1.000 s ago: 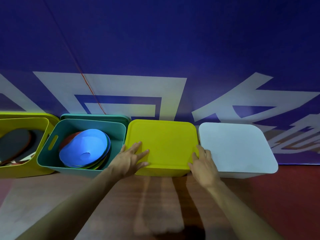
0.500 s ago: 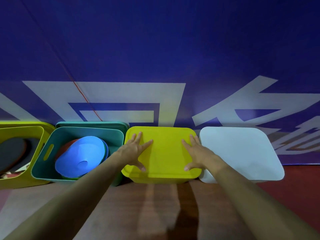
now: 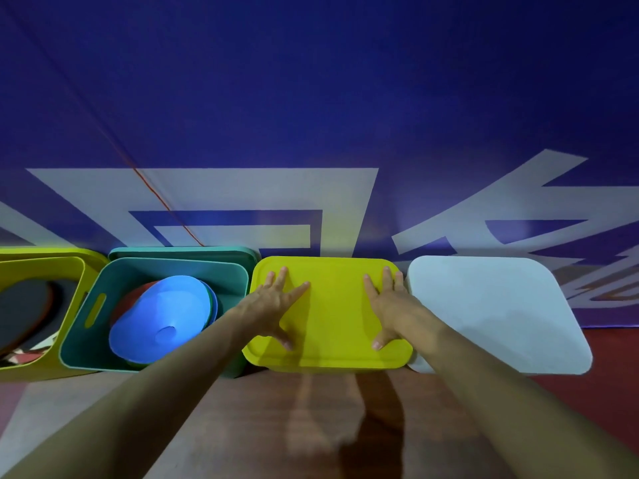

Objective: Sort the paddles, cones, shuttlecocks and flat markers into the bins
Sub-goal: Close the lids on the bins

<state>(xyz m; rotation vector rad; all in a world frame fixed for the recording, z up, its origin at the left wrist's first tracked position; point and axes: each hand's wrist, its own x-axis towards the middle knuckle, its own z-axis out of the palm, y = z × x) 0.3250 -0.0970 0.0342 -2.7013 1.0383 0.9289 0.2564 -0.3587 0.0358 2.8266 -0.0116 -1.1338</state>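
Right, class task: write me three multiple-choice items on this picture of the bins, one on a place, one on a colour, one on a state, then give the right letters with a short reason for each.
1. Where do both hands rest?
A. on the yellow lid
B. on the white lid
C. inside the teal bin

2. What colour is the topmost marker in the teal bin?
A. red
B. blue
C. white

3. What state is the teal bin in?
A. shut with a lid
B. tipped on its side
C. open, with its contents showing

Answers:
1 A: the left hand and the right hand lie flat, fingers spread, on the yellow lid, not on the white lid.
2 B: a blue marker lies on top of the stack.
3 C: the teal bin has no lid on it and the stack inside shows.
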